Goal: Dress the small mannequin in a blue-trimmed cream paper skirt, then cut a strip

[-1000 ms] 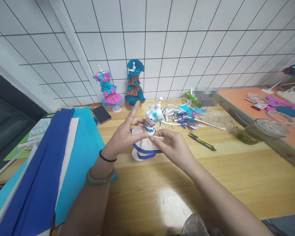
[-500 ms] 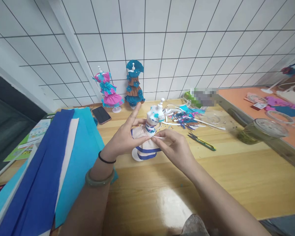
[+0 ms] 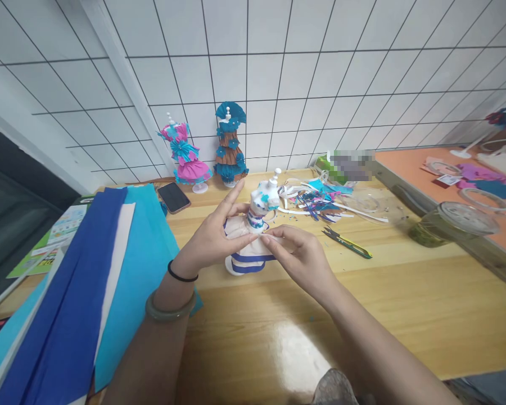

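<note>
A miniature dress form (image 3: 265,196) with a white and blue bodice stands on the table between my hands. Its pale paper skirt (image 3: 247,260) has dark blue bands, and a round white base shows partly below. My left hand (image 3: 208,236) steadies the form at the waist, thumb on the skirt front, index finger stretched up, the other fingers partly hidden behind. At the front of the waist, my right hand (image 3: 301,253) pinches a thin white strip (image 3: 266,235) between thumb and index finger; most of the strip is covered by the fingers.
Crepe paper sheets (image 3: 143,270) lie left, near a phone (image 3: 174,198). Two dressed miniature forms, one pink and blue (image 3: 185,152), one teal and brown (image 3: 230,146), stand by the wall. To the right are paper scraps (image 3: 320,202), yellow-green thread snips (image 3: 348,243) and a clear-lidded jar (image 3: 451,225).
Both hands stay at the waist of the dress form. The form has shifted very slightly left, and less of the white strip shows beyond my right fingertips.
</note>
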The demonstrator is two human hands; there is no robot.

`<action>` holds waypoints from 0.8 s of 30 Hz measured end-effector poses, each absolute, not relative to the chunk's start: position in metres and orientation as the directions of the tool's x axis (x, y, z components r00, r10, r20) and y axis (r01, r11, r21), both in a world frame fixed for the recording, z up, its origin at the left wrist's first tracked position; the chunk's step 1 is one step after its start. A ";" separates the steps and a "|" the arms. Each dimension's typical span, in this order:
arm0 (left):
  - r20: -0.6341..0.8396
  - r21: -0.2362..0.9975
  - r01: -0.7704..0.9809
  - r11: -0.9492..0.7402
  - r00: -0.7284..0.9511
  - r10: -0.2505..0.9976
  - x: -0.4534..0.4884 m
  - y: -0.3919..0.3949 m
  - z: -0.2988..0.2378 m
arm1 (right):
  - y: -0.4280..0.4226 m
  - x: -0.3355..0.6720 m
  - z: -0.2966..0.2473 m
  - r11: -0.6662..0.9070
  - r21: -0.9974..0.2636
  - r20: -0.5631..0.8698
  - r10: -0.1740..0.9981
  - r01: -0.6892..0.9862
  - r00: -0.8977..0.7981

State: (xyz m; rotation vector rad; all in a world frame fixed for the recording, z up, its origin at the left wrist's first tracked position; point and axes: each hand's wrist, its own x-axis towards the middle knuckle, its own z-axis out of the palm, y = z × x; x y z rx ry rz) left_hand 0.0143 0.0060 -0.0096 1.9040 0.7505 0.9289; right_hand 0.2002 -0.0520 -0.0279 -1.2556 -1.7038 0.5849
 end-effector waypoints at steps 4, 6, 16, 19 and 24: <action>0.322 0.878 0.142 -0.458 0.532 0.783 0.015 0.006 -0.010 | -0.055 0.201 -0.029 0.422 -0.758 0.456 0.888 0.498 -0.058; 0.326 0.875 0.146 -0.462 0.528 0.784 0.015 0.006 -0.009 | -0.056 0.200 -0.028 0.488 -0.742 0.500 0.860 0.459 -0.107; 0.284 0.879 0.179 -0.441 0.546 0.788 0.014 0.002 -0.005 | -0.050 0.201 -0.025 0.547 -0.735 0.498 0.836 0.401 -0.228; 0.289 0.870 0.195 -0.453 0.543 0.788 0.014 0.002 -0.004 | -0.046 0.200 -0.028 0.494 -0.761 0.478 0.865 0.421 -0.152; 0.287 0.858 0.219 -0.465 0.548 0.786 0.013 0.001 -0.003 | -0.042 0.198 -0.033 0.424 -0.803 0.438 0.896 0.419 -0.068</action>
